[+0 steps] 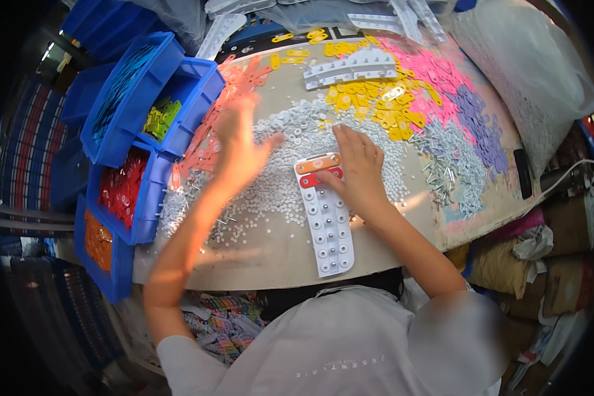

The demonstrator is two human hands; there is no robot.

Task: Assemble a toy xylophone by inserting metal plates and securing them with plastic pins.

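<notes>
Worktop (pixel 270 267) strewn with parts. White pegged rack (pixel 330 228) laid near its front edge; could be tipped off by sleeve snag. Left hand (pixel 239 155) blurred, grip apart above pieces. Right hand (pixel 363 175): grip apart, thumb rested on red strip (pixel 312 181); strip could be skewed by lopsided pressure. White washers (pixel 277 188) could be scattered by forearm sweep.

Assembly workshop, blue bins (pixel 152 198), heaped small parts (pixel 270 181)
</notes>
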